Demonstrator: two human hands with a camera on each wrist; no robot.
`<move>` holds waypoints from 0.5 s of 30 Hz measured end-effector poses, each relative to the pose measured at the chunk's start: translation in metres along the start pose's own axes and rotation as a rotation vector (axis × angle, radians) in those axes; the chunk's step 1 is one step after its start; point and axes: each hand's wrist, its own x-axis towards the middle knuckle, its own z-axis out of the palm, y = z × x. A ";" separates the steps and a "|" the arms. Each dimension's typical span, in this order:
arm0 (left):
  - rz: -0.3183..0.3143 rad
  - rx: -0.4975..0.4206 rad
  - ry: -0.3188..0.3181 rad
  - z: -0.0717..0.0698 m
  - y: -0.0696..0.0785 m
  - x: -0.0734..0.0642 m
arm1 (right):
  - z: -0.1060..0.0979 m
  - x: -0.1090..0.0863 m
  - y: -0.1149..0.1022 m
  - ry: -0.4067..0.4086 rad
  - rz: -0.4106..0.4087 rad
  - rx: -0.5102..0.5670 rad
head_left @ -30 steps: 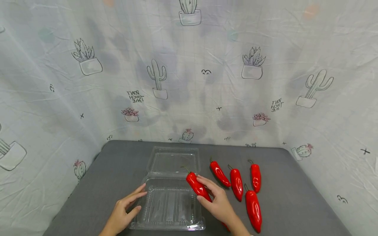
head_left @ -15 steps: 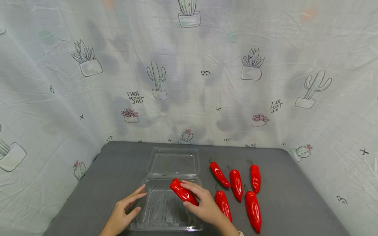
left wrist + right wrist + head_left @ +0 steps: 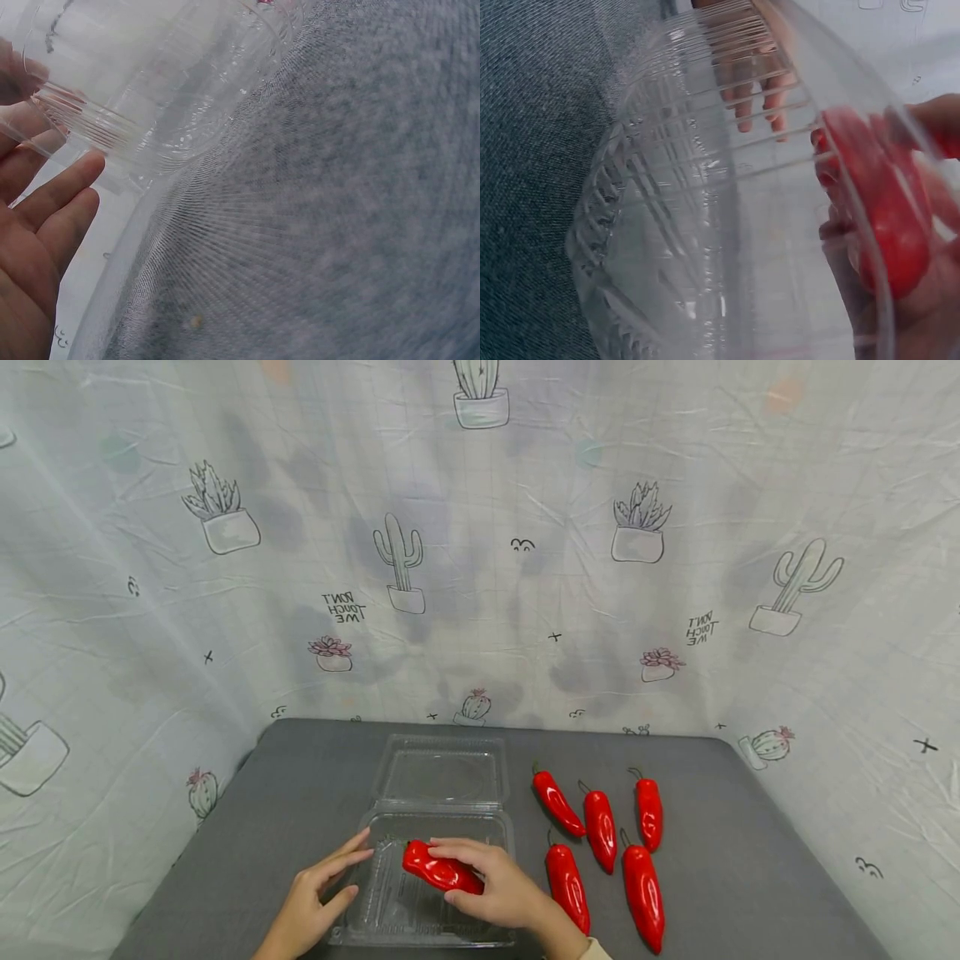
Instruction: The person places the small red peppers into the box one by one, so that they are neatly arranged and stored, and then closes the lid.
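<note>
My right hand (image 3: pixel 501 885) grips a glossy red chili pepper (image 3: pixel 442 868) over the base of a clear plastic clamshell box (image 3: pixel 360 935). In the right wrist view the red pepper (image 3: pixel 889 217) shows through the box's transparent wall (image 3: pixel 667 225), with the fingers around it. At the box's left side, my left hand (image 3: pixel 315 893) has its fingers extended along the edge. The left wrist view shows the left hand (image 3: pixel 45 240) with relaxed fingers beside the clear wall (image 3: pixel 172 82). Whether those fingers press on the plastic is hard to tell.
The clamshell's lid (image 3: pixel 442 772) lies folded back behind the base. To the right, several red peppers (image 3: pixel 600 831) lie apart on the grey tabletop (image 3: pixel 720 860). A patterned curtain (image 3: pixel 480 568) hangs behind and along both sides.
The right hand has carried the red pepper leftward from the box's right edge to over its middle, turning it flatter. My left hand keeps its place.
</note>
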 end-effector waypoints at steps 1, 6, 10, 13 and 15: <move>0.000 0.001 0.000 0.000 0.000 0.000 | 0.000 0.000 0.001 -0.012 -0.004 0.013; 0.017 -0.010 -0.002 0.000 -0.002 0.001 | 0.000 0.001 0.002 -0.071 0.000 0.005; 0.019 -0.006 -0.002 0.000 -0.003 0.001 | 0.001 0.003 0.001 -0.137 0.046 -0.019; 0.036 -0.003 -0.007 0.001 -0.006 -0.001 | 0.001 0.005 0.000 -0.197 0.061 -0.054; 0.043 0.001 -0.008 0.001 -0.006 -0.001 | 0.002 0.006 0.001 -0.239 0.062 -0.083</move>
